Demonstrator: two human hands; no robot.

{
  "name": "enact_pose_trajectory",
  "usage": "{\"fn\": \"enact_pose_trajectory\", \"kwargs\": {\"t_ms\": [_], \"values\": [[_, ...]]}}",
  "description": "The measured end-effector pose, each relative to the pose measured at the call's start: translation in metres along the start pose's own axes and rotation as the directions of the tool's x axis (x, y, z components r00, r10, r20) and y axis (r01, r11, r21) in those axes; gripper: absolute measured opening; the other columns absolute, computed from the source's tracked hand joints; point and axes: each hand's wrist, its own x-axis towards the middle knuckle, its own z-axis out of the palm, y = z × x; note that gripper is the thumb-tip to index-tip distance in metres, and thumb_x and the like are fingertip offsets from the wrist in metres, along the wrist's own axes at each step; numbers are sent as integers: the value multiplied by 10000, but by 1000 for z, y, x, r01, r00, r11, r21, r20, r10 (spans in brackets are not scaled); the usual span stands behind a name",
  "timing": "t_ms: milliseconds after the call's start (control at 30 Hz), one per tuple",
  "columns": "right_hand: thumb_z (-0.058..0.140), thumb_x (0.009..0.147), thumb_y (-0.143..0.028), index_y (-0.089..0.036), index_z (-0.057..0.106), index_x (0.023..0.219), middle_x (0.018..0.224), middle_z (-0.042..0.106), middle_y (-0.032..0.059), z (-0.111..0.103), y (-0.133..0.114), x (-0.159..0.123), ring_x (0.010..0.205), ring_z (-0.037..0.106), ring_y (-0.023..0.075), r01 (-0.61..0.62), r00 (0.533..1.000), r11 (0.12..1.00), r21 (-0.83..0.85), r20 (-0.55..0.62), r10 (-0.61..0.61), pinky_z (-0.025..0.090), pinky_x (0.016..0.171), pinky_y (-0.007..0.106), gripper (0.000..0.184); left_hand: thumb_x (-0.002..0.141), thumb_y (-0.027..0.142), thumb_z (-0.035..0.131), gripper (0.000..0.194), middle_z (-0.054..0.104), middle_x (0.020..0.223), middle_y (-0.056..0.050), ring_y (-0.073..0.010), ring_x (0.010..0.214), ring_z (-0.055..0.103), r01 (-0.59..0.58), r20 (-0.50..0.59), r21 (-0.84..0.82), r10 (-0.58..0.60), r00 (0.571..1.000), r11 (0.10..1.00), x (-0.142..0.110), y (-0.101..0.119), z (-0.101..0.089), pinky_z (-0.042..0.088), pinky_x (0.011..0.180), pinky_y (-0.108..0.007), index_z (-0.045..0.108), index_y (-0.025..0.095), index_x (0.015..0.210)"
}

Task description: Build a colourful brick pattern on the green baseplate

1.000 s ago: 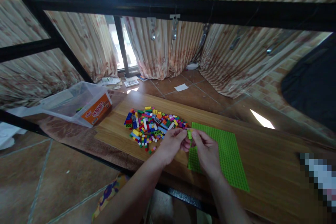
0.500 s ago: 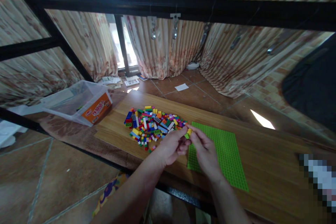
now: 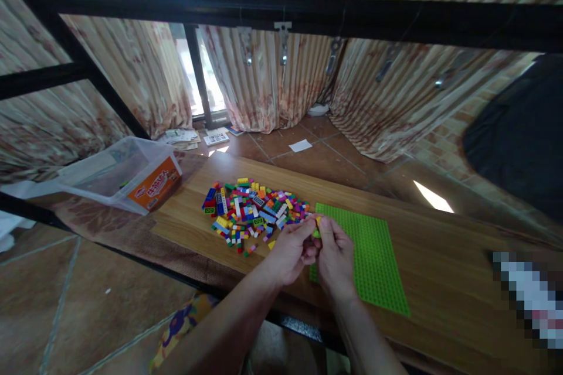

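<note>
My left hand (image 3: 291, 253) and my right hand (image 3: 336, 252) meet over the near left edge of a green studded baseplate (image 3: 380, 263). Between their fingertips they pinch small yellow and green toy bricks (image 3: 316, 233), mostly covered by the thumbs and fingers. Whether these bricks are pressed together I cannot tell. Just left of my hands lies a loose heap of colourful toy bricks (image 3: 248, 208). One yellow brick (image 3: 271, 244) rests beside my left wrist.
A clear plastic bin (image 3: 105, 193) with an orange label stands at the left end of the wooden table (image 3: 444, 281). A black metal rail (image 3: 308, 14) with hanging metal clips crosses above. Behind are striped curtains (image 3: 264, 82) and papers on the tiled floor.
My hands have drawn closer together around the small bricks, and my right fingers now cover more of them. The whole view has shifted slightly.
</note>
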Motion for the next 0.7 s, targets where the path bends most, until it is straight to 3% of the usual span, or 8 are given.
{"fn": "enact_pose_trajectory", "kwargs": {"t_ms": [100,167,233,300,367,433,567,700], "values": [[496,857,-584,-188,675,854,681,671,16,-2,1,8,532,571,130,-15,1000,998,61,-2,15,463,543,274,435,680,504,708,382,516,581,26,-40,417,359,-12,17,91,10,1000,996,3,5,-5,193,406,-177,556,155,715],[521,842,-576,-183,674,816,711,682,31,-7,4,15,573,581,142,17,1000,999,-51,4,-17,453,556,275,422,740,483,643,330,518,582,26,-57,424,370,-129,-45,317,150,988,940,6,13,-12,222,424,-196,563,165,708],[582,815,-524,-185,690,803,725,689,39,-13,10,21,633,597,162,96,995,951,-293,62,-82,451,603,285,356,793,425,594,280,529,579,18,-87,471,432,-221,-96,662,374,922,716,7,23,-23,289,483,-220,573,172,674],[611,803,-452,-200,709,817,746,696,40,-16,19,26,667,604,175,214,976,821,-529,148,-159,444,648,298,271,809,360,584,238,552,582,-2,-134,556,511,-144,-79,918,526,847,370,7,31,-34,343,574,-253,589,179,655],[610,802,-369,-214,715,829,777,698,46,-16,27,28,677,606,179,301,954,677,-672,210,-215,436,667,307,189,803,328,598,179,583,599,-24,-186,631,567,8,-65,995,592,804,98,6,36,-44,366,638,-285,613,189,690],[602,794,-292,-217,714,832,789,692,54,-14,34,28,672,608,180,331,943,581,-743,240,-230,435,664,312,140,789,309,617,119,622,651,-50,-226,697,603,108,-62,994,619,783,-36,4,36,-52,380,676,-305,630,197,753],[614,757,-232,-209,705,864,792,687,62,-10,37,28,657,624,188,313,950,551,-773,244,-196,457,651,324,142,737,250,664,93,666,755,-78,-255,794,631,120,-68,992,619,783,-42,6,33,-58,400,730,-316,631,202,809],[589,779,-282,-203,683,950,882,705,69,-10,34,26,710,658,190,279,957,660,-698,263,-126,505,713,345,211,689,233,701,168,633,668,-25,-229,745,625,73,-98,995,594,799,67,8,36,-58,414,727,-304,632,204,840]]}}
